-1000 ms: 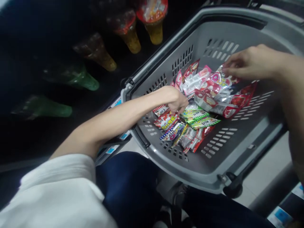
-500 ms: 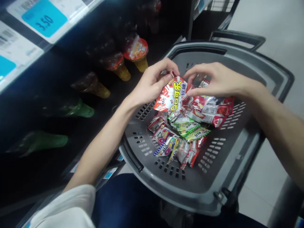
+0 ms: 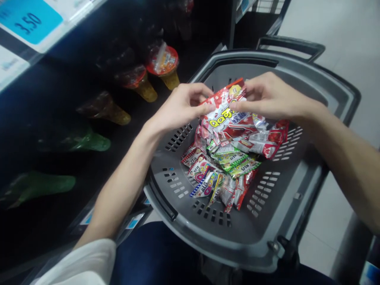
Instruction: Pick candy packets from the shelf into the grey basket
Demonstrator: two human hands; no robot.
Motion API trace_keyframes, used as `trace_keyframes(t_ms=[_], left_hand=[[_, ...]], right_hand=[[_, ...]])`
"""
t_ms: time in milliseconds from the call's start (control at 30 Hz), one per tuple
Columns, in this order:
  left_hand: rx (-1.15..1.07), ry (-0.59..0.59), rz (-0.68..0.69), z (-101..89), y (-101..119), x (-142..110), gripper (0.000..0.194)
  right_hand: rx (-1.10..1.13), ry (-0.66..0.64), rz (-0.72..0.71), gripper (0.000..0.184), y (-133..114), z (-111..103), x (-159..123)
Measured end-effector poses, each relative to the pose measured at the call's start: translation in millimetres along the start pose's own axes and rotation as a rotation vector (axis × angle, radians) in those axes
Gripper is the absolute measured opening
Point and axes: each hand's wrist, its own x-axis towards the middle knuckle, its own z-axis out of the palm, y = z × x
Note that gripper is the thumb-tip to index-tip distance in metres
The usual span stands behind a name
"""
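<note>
Between my two hands is a red and white candy packet (image 3: pixel 223 114) with yellow lettering, held above the far part of a grey shopping basket (image 3: pixel 279 241). My left hand (image 3: pixel 185 103) pinches its left edge, thumb on the front. The upper right corner is gripped by my right hand (image 3: pixel 268 97), with the thumb on the front and the other fingers behind. Below in the basket lie several small packets: green ones (image 3: pixel 234 158), a blue and white one (image 3: pixel 204 183) and red ones (image 3: pixel 273 140). The packet partly covers those behind it.
To the left is a dark shelf with several cone-shaped cups, among them a red-topped one (image 3: pixel 163 61) and a green one (image 3: pixel 50 186). A blue price label (image 3: pixel 31 21) lines the shelf edge. The basket's black handle (image 3: pixel 292 46) sticks out at the far side.
The packet has turned, so its printed front now slants up to the right. My right hand has closed on its upper corner. The view has shifted slightly.
</note>
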Motion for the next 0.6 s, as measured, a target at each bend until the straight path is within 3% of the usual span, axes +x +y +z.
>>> trace_keyframes(t_ms=[233, 433, 600], left_hand=[[0.017, 0.171, 0.051, 5.0, 6.9, -0.7, 0.042], [0.032, 0.189, 0.064, 10.8, 5.7, -0.8, 0.040], [0.084, 0.187, 0.083, 12.1, 10.5, -1.6, 0.032]], right_hand=[[0.152, 0.101, 0.002, 0.042, -3.9, -0.4, -1.2], [0.071, 0.068, -0.003, 0.032, -6.9, 1.4, -0.9], [0.080, 0.114, -0.080, 0.034, -1.7, 0.1, 2.1]])
